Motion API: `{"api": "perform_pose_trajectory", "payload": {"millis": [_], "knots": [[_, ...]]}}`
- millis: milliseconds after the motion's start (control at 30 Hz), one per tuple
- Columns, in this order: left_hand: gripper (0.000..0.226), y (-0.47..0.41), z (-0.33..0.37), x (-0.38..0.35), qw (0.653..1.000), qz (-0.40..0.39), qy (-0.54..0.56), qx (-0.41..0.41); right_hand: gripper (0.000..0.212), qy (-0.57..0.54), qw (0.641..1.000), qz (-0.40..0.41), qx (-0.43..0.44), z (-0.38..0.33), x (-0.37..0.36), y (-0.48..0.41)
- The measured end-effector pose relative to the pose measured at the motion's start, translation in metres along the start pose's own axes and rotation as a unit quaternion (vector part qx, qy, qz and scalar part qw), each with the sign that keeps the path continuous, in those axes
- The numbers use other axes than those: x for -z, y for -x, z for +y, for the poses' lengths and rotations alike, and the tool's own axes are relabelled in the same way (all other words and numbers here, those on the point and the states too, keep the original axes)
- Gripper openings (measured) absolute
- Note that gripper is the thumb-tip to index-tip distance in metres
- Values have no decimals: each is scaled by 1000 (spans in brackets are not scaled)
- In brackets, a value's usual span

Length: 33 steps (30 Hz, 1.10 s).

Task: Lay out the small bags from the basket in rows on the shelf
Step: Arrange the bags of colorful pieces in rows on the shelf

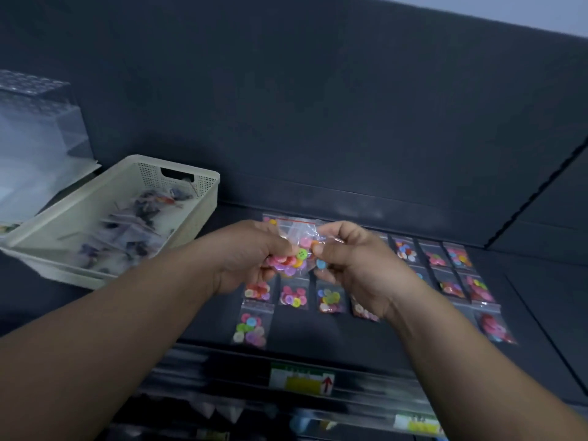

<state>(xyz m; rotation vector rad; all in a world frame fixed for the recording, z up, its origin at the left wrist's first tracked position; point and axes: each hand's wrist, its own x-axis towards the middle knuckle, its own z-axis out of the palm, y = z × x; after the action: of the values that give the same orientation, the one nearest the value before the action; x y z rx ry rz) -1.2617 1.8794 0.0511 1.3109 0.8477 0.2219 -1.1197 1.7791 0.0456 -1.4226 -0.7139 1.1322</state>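
Head view: a small bag (294, 249) of coloured buttons is held above the shelf (318, 342) by both hands. It is pinched at its left side by the curled fingers of the left hand (251, 254) and at its right side by the thumb and fingers of the right hand (350, 262). Its red-edged top is crumpled upward between them.

Beneath and behind the hands, laid-out bags (294, 296) of buttons are set flat in rows on the dark shelf. Part of these rows is hidden by the hands and the right forearm. A front-left bag (253, 326) is seen alone at the near end of its column, and a front-right bag (494, 327) lies well apart from it.

At the left of the shelf a cream basket (203, 181) is placed, with more bags (127, 224) heaped inside, too blurred to be counted. Further left, just beside the basket, a clear plastic box (35, 128) is seen. A price label (302, 381) is fixed to the front edge of the shelf.
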Motion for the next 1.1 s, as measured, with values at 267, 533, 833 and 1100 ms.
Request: {"api": "perform_pose_trajectory", "payload": {"millis": [267,533,833,1100], "knots": [[4,21,-5,-20,994,7,-109,-7,28,180,981,-69,31,6,13,22],[8,35,-4,-2,990,35,-138,-17,18,164,986,13,1,13,-5,35],[19,44,-30,33,995,76,-65,9,19,198,967,123,-105,69,-17,28],[17,49,-35,41,997,61,-40,17,21,223,959,140,-109,84,-24,21]]}}
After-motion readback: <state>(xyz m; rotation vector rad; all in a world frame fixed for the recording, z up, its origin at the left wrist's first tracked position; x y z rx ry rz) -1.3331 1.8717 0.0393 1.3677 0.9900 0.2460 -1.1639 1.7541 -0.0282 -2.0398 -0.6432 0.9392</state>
